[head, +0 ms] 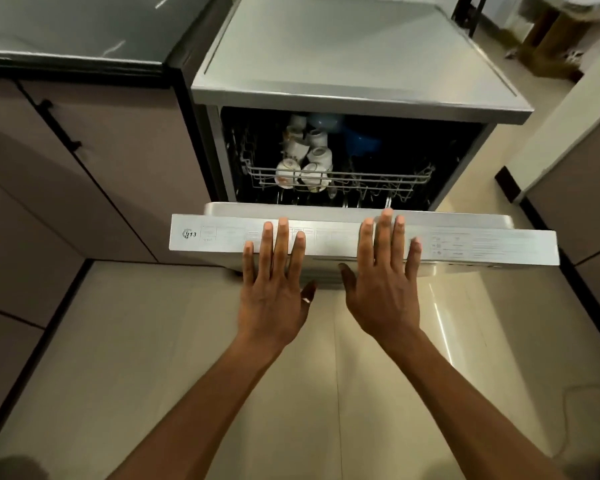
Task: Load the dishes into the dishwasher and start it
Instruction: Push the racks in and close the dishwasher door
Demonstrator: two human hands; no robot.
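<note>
A steel dishwasher (pixel 354 46) stands straight ahead with its door (pixel 222 237) partly raised, the control strip on the door's top edge facing me. My left hand (pixel 274 289) and my right hand (pixel 383 282) lie flat on the door's outer face, fingers spread over the top edge, holding nothing. Through the gap I see the upper wire rack (pixel 378 174) with several white cups (pixel 305 161) on its left side and a blue bowl (pixel 361 136) further back. The lower rack is hidden by the door.
Mauve cabinets (pixel 84 168) with a dark handle flank the dishwasher on the left under a dark countertop (pixel 66 26). Another cabinet (pixel 575 188) stands on the right. Pale glossy floor tiles (pixel 153 341) spread below my arms. A cardboard box (pixel 551 39) sits at the far right.
</note>
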